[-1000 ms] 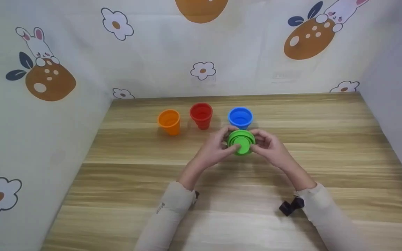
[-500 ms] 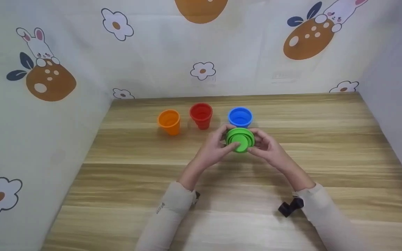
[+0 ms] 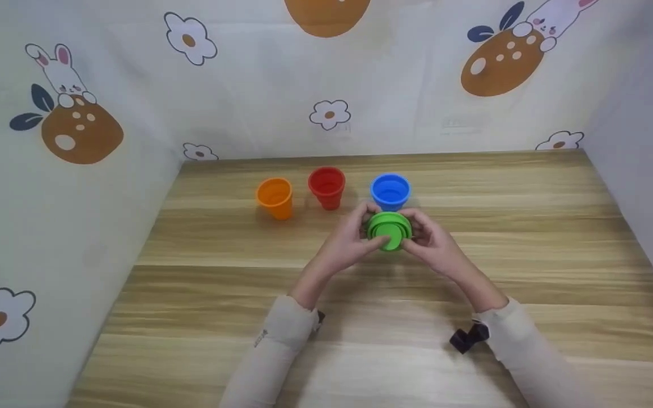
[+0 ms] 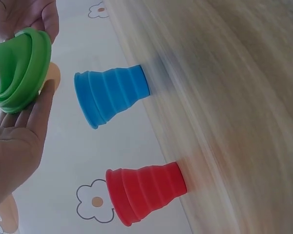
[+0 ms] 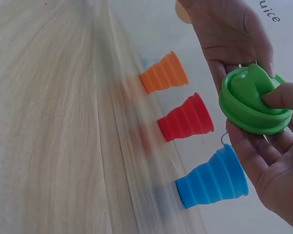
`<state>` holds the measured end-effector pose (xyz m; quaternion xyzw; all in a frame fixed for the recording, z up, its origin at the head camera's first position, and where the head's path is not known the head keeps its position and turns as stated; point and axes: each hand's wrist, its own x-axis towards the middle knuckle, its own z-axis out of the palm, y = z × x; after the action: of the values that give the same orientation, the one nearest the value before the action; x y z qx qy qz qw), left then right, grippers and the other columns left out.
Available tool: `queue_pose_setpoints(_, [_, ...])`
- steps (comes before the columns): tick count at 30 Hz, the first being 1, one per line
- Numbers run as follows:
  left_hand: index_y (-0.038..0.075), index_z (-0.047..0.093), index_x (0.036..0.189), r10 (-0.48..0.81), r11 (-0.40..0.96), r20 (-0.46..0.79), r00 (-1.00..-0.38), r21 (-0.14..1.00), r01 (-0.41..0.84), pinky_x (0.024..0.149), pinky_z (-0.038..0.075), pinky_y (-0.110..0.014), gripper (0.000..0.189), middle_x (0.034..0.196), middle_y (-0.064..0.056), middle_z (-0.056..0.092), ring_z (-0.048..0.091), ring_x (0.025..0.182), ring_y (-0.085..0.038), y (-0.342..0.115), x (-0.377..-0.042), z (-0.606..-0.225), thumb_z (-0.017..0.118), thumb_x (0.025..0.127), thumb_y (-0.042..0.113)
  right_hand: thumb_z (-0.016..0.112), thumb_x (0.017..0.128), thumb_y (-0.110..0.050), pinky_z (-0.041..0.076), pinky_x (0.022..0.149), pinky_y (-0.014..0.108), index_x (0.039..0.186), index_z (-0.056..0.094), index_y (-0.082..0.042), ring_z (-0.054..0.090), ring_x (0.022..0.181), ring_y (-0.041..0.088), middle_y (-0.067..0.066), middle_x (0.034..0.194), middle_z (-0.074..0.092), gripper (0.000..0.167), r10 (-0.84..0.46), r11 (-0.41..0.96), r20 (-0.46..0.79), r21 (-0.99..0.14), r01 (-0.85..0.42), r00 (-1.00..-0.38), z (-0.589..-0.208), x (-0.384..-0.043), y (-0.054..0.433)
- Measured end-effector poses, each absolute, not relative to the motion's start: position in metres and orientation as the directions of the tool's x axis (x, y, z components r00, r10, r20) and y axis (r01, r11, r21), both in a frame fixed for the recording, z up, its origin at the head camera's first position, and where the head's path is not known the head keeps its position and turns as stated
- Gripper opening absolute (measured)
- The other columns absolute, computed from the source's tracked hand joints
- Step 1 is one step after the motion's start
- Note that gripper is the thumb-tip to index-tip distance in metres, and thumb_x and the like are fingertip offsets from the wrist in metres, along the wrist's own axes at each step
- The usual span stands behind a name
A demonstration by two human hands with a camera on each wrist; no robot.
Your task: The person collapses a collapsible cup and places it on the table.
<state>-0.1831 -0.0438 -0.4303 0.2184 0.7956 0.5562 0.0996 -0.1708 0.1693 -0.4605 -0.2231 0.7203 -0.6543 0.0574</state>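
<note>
Both hands hold a green collapsible cup [image 3: 389,231] above the table, its base facing the head camera and its rings partly folded. My left hand [image 3: 351,238] grips the left side, thumb on the base. On the opposite side my right hand [image 3: 437,243] pinches the rim and base. In the right wrist view the green cup [image 5: 256,100] looks dented and skewed where a thumb presses it. Just behind the hands stands a blue collapsible cup [image 3: 390,190], upright and extended.
A red collapsible cup [image 3: 327,187] and an orange one, the orange cup [image 3: 275,198], stand upright left of the blue cup on the wooden table [image 3: 202,317]. A patterned wall covering [image 3: 258,85] closes off the back and left. Black camera mounts [image 3: 468,338] sit at the wrists.
The green cup rose slightly, then came down again a little to the left, staying in both hands. The thumbs shifted slightly on its base. The other cups have not moved.
</note>
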Motion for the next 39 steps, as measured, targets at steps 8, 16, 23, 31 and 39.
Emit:
queue_pose_setpoints(8, [0.009,0.047,0.123,0.427,0.248,0.065,-0.902,0.951,0.186,0.097,0.057,-0.036,0.038,0.125,-0.01,0.063,0.059,0.119,-0.022,-0.044,-0.183,-0.431,0.07,0.092,0.012,0.062,0.09,0.005,0.053,0.098,0.025,0.143,0.036,0.007,0.063,0.112,0.007,-0.013,0.121,0.066,0.059,-0.462,-0.037,0.204,-0.977,-0.211,-0.863,-0.462,-0.171,0.171])
queue_pose_setpoints(16, [0.01,0.048,0.12,0.393,0.288,0.084,-0.916,0.934,0.209,0.097,0.057,-0.034,0.037,0.124,-0.008,0.064,0.059,0.122,-0.021,-0.042,-0.183,-0.432,0.071,0.092,0.013,0.06,0.092,0.005,0.051,0.096,0.022,0.142,0.035,0.008,0.061,0.107,0.007,-0.015,0.117,0.066,0.056,-0.423,-0.016,0.208,-0.975,-0.222,-0.882,-0.463,-0.171,0.166])
queue_pose_setpoints(23, [0.008,0.047,0.12,0.386,0.339,0.136,-0.912,0.899,0.277,0.104,0.052,-0.035,0.037,0.121,-0.009,0.065,0.06,0.119,-0.02,-0.04,-0.183,-0.432,0.071,0.091,0.013,0.059,0.092,0.005,0.048,0.094,0.024,0.139,0.039,0.001,0.059,0.106,0.011,-0.004,0.118,0.065,0.052,-0.325,0.056,0.154,-0.982,-0.182,-0.933,-0.46,-0.167,0.157])
queue_pose_setpoints(31, [0.009,0.047,0.119,0.38,0.36,0.144,-0.914,0.887,0.289,0.105,0.051,-0.033,0.037,0.12,-0.008,0.064,0.059,0.117,-0.02,-0.039,-0.184,-0.43,0.071,0.091,0.013,0.059,0.088,0.009,0.048,0.099,0.023,0.144,0.037,-0.004,0.059,0.114,0.012,0.012,0.131,0.06,0.061,-0.337,0.069,0.143,-0.982,-0.176,-0.931,-0.459,-0.169,0.158])
queue_pose_setpoints(39, [0.008,0.047,0.119,0.378,0.333,0.156,-0.913,0.897,0.291,0.101,0.054,-0.033,0.037,0.119,-0.009,0.063,0.06,0.115,-0.019,-0.04,-0.182,-0.431,0.071,0.091,0.01,0.066,0.088,0.007,0.049,0.103,0.024,0.147,0.031,-0.002,0.06,0.119,0.009,0.021,0.139,0.056,0.069,-0.402,0.015,0.195,-0.976,-0.219,-0.895,-0.459,-0.17,0.161])
